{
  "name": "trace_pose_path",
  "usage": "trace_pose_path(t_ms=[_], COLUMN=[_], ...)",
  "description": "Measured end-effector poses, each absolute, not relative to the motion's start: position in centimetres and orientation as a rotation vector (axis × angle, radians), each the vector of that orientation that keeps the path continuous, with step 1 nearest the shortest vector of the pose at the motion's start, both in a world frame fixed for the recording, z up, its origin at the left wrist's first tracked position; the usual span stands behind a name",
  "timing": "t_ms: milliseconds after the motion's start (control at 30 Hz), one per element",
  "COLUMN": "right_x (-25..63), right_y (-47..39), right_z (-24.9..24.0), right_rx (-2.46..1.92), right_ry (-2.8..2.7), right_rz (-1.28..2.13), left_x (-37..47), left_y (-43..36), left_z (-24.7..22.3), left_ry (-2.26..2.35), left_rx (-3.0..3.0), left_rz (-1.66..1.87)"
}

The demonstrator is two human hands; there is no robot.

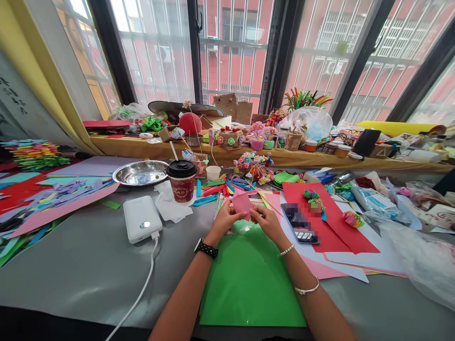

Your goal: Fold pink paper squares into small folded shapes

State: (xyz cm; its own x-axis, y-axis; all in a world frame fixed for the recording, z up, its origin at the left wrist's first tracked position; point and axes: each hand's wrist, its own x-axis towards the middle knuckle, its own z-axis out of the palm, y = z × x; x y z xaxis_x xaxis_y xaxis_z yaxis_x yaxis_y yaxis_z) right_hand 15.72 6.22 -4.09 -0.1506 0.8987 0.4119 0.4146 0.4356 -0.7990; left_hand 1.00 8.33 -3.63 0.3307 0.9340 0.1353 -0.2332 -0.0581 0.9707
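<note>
Between my two hands is a small pink paper square (242, 204), raised above the far end of a green sheet (254, 279). My left hand (226, 219) is closed on its left side, thumb across the front. At its lower right corner, the fingertips of my right hand (263, 219) pinch the paper. Just beyond the hands lie folded coloured paper strips (213, 189), red, blue and green. A phone (299, 224) rests to the right of my right hand on white and red paper (330, 222).
On the left stand a white power bank (142, 219) with a cable, a lidded coffee cup (181, 182) and a metal plate (140, 173). Cut paper strips (71, 194) pile at far left. Paper flowers (253, 163) stand below the crowded windowsill (152, 148). Plastic bags (423, 255) lie right.
</note>
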Motion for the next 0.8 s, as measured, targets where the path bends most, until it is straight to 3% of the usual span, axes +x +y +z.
trace_pose_path(t_ms=[800], right_x=[15.80], right_y=[6.17], right_z=[-3.92], right_rx=[-1.125], right_ry=[-1.715], right_rz=[0.658], left_x=[1.04], left_y=[8.34], left_z=[-3.67], left_ry=[0.775], left_rx=[1.265], left_rz=[1.101])
